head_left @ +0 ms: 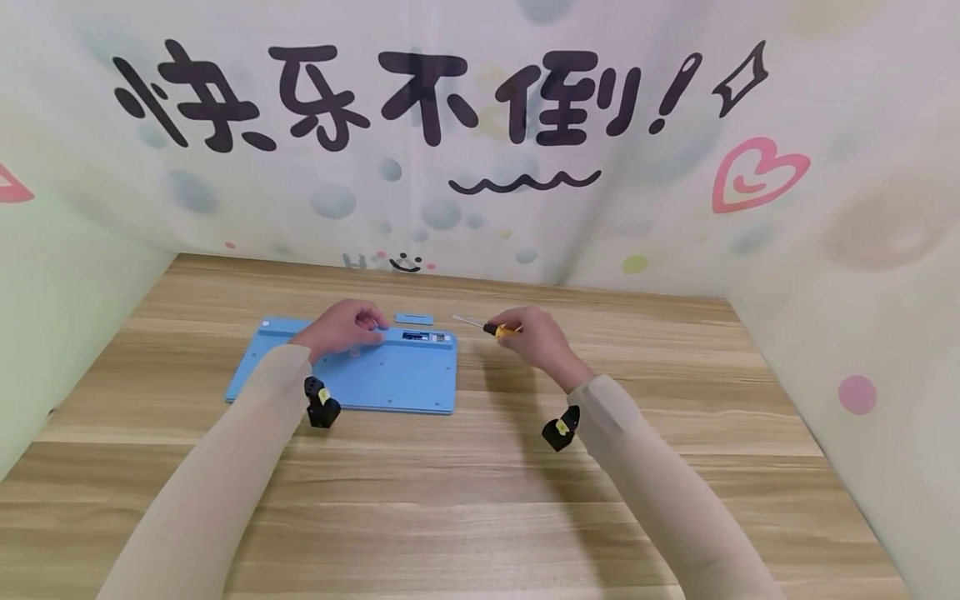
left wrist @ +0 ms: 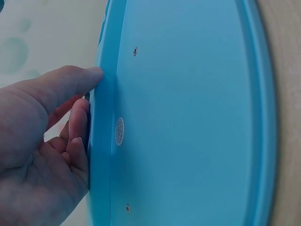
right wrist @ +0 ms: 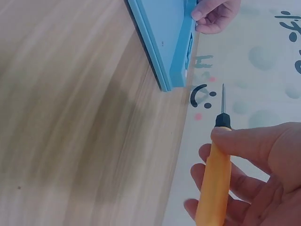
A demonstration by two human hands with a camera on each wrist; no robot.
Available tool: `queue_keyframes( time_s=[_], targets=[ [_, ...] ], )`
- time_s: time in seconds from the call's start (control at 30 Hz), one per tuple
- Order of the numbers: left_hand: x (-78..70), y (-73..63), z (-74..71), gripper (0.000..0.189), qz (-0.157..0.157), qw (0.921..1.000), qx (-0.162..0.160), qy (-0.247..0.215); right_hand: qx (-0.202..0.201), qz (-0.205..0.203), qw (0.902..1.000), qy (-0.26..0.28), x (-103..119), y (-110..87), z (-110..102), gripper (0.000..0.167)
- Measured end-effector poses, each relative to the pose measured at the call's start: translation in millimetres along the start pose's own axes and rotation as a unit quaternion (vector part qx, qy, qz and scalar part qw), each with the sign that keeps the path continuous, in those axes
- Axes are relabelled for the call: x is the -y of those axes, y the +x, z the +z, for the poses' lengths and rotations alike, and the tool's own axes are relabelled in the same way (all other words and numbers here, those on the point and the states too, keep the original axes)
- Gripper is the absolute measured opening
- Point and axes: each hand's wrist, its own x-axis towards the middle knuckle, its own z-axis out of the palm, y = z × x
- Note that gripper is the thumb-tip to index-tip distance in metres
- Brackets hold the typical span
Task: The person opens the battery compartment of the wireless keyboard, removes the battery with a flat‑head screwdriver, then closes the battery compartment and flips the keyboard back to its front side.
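A light blue keyboard (head_left: 405,379) lies underside up on the table, with screws and a raised strip along its far edge. My left hand (head_left: 347,327) holds that strip; in the left wrist view the thumb (left wrist: 89,77) is on its edge and curled fingers are behind. Right of this hand, a dark slot (head_left: 426,337) in the strip stands uncovered. A small blue cover (head_left: 414,318) lies just beyond it. My right hand (head_left: 536,337) grips a screwdriver (right wrist: 215,181) by its yellow handle, the metal shaft pointing left toward the keyboard, apart from it.
The wooden table (head_left: 420,517) reaches back to a printed cloth wall (head_left: 480,225) with large black characters. More pale wall (head_left: 847,333) rises at the right side. A small black camera is strapped to each wrist, over beige sleeves (head_left: 667,492).
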Motion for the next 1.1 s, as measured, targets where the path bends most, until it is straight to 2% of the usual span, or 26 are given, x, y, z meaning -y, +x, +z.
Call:
queue_keyframes(
  time_s=[0.57,1.1],
  targets=[
    [2.6,1.5,-0.2,0.02,0.005,0.9999,-0.006,0.011,-0.003,-0.028,0.9988,0.04,10.9,20.2,-3.6,0.023],
    [0.7,-1.0,-2.3,0.021,0.019,0.9998,0.001,-0.01,0.058,-0.065,0.9962,-0.008,26.1,35.9,-4.1,0.023]
  ],
)
